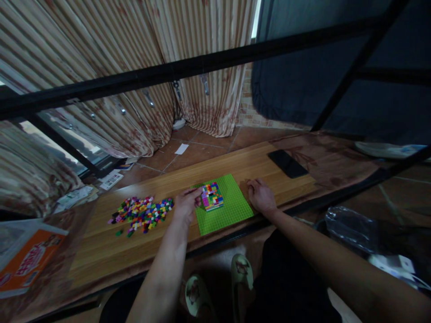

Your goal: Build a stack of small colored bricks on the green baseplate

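Note:
A small block structure [213, 202] of multicoloured toy bricks stands on a bright green baseplate [232, 208], left of its middle. Its top shows a dark gap among the coloured bricks. My left hand [189, 201] is at the structure's left side, thumb and forefinger drawn together at its upper edge. Whether a small brick sits between those fingertips is too small to tell. Just past the baseplate's right edge, my right hand [261, 195] rests on the wooden board with its fingers curled in, and nothing shows in it.
Loose coloured bricks [143, 213] lie in a pile on the wooden board [101, 255], left of my left hand. A black phone-like slab [287, 163] lies at the board's right. An orange-and-white package [28, 260] sits far left. A dark metal bar [188, 65] crosses beyond the board.

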Motion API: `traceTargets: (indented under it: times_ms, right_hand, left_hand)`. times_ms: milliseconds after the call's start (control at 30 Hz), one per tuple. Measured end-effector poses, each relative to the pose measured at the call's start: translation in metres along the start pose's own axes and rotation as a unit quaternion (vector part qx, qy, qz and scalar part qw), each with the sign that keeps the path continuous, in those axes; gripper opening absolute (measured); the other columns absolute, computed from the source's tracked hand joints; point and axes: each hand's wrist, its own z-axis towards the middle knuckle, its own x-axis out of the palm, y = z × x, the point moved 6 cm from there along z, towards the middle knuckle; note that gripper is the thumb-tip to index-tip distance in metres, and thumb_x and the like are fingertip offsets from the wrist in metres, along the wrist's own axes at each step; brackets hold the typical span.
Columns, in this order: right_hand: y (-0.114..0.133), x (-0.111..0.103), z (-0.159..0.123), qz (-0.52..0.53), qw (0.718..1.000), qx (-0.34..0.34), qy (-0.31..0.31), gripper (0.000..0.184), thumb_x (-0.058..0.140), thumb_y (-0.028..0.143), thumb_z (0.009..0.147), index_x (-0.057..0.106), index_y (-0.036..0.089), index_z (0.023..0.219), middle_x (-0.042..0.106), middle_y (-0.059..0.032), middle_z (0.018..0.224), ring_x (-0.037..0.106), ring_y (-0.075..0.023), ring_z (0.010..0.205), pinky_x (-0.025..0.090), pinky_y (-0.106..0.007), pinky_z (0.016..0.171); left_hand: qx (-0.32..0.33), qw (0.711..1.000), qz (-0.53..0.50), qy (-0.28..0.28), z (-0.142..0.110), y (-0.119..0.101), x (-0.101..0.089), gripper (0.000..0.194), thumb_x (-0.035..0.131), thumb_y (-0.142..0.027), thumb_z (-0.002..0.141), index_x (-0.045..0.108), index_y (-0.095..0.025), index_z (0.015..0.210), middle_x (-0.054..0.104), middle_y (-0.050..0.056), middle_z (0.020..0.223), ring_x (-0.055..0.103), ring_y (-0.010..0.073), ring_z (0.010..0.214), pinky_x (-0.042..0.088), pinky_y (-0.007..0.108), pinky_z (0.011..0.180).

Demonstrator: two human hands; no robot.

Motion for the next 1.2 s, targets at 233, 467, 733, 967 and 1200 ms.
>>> traceTargets:
  times_ms: [233, 467, 733, 967, 1200]
  right_hand:
    - [0.0, -0.001, -0.001, 0.004, 1.0, 0.005, -0.004, 0.027, 0.041, 0.017, 0.089, 0.065, 0.016, 0.1, 0.064, -0.0098, 0.096, 0.059, -0.0197, 0.082, 0.042, -0.029, 0.075]
    - [0.0, 0.0, -0.001, 0.006, 1.0, -0.006, -0.009, 0.027, 0.041, 0.018, 0.089, 0.066, 0.016, 0.1, 0.064, -0.0101, 0.095, 0.058, -0.0203, 0.081, 0.043, -0.03, 0.076]
    - [-0.001, 0.001, -0.001, -0.004, 1.0, 0.001, 0.004, 0.027, 0.044, 0.017, 0.088, 0.065, 0.015, 0.105, 0.063, -0.0097, 0.097, 0.057, -0.0194, 0.082, 0.042, -0.029, 0.076]
    - [0.0, 0.0, -0.002, -0.008, 1.0, -0.007, -0.01, 0.026, 0.043, 0.017, 0.088, 0.066, 0.015, 0.1, 0.063, -0.0092, 0.094, 0.056, -0.0187, 0.077, 0.041, -0.029, 0.071]
    - [-0.004, 0.003, -0.003, -0.009, 0.999, -0.023, -0.021, 0.027, 0.042, 0.02, 0.087, 0.067, 0.015, 0.097, 0.063, -0.0095, 0.093, 0.057, -0.0185, 0.075, 0.041, -0.029, 0.067]
  left_hand:
    - [-0.032, 0.999, -0.014, 0.027, 0.004, 0.006, 0.001, 0.043, 0.081, -0.023, 0.054, 0.069, -0.016, 0.095, 0.059, -0.006, 0.056, 0.043, 0.0033, 0.041, 0.032, 0.017, 0.042]
    - [-0.006, 0.998, 0.025, 0.048, 0.006, 0.008, 0.005, 0.039, 0.079, -0.033, 0.055, 0.072, -0.015, 0.089, 0.062, -0.003, 0.061, 0.046, 0.0046, 0.046, 0.031, 0.018, 0.045]
    - [-0.01, 0.999, -0.019, 0.049, 0.004, 0.011, 0.008, 0.042, 0.083, -0.032, 0.05, 0.072, -0.014, 0.087, 0.059, -0.005, 0.057, 0.044, 0.0043, 0.046, 0.039, 0.02, 0.05]
    - [0.021, 0.998, -0.035, 0.053, -0.004, 0.005, 0.008, 0.046, 0.087, -0.036, 0.045, 0.071, -0.014, 0.083, 0.062, -0.003, 0.062, 0.047, 0.0053, 0.051, 0.039, 0.02, 0.053]
    - [0.076, 0.996, -0.019, -0.033, -0.013, -0.001, -0.05, 0.047, 0.078, -0.052, 0.056, 0.069, -0.015, 0.082, 0.052, -0.006, 0.058, 0.044, 0.0043, 0.049, 0.038, 0.019, 0.052]
